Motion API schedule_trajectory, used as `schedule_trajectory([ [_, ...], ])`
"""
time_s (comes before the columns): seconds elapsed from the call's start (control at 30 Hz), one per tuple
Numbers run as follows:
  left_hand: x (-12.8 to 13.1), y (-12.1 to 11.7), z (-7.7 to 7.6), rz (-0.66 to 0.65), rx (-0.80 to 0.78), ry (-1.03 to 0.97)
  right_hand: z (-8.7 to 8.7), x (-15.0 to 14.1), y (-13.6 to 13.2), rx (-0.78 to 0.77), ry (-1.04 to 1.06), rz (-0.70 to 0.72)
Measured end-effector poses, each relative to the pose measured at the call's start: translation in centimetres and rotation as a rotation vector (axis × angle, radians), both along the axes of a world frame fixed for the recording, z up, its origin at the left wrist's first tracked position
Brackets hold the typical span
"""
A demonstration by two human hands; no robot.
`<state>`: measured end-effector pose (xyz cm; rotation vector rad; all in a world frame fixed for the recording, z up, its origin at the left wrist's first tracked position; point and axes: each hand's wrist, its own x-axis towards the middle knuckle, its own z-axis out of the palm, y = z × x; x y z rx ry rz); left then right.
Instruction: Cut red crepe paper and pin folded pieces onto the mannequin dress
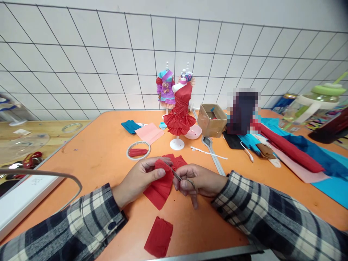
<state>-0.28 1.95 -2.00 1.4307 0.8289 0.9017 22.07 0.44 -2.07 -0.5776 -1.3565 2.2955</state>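
My left hand (148,174) pinches a fan-shaped piece of red crepe paper (160,190), its thumb lying on top. In my right hand (194,177) is a pair of small metal scissors (179,176), whose blades reach to the upper right edge of that paper. Whether the blades are apart I cannot tell. More red paper pieces (178,160) lie just behind my hands, and a red paper rectangle (159,237) rests near the table's front edge. Beyond stands a mini dress form in a red paper dress (183,108), upright on a white base.
A tape roll (138,150) and pink paper (149,133) lie to the left. Behind are a second dressed form (166,87), a cardboard box (212,121) and a pink bowl (193,132). Coloured paper rolls (290,148) and a lidded jug (312,105) occupy the right side.
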Motion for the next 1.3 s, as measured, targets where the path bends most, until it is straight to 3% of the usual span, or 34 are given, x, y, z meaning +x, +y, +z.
schedule_trajectory([
  [0.13, 0.1, -0.1, 0.1, 0.050, -0.029, -0.007, -0.4, 0.1, -0.1, 0.014, -0.022, 0.023],
  [0.4, -0.1, -0.1, 0.4, -0.051, -0.003, 0.122, -0.4, 0.2, 0.0, 0.023, -0.063, 0.063],
  [0.63, 0.1, -0.1, 0.6, -0.078, -0.004, 0.141, -0.2, 0.2, 0.1, 0.042, -0.054, 0.104],
  [1.03, 0.2, -0.1, 0.6, -0.217, 0.043, 0.103, 0.0, 0.2, -0.1, 0.165, -0.189, 0.055],
  [1.3, 0.2, -0.1, 0.6, -0.246, 0.077, 0.157, 0.2, 0.3, -0.2, 0.126, -0.208, 0.071],
])
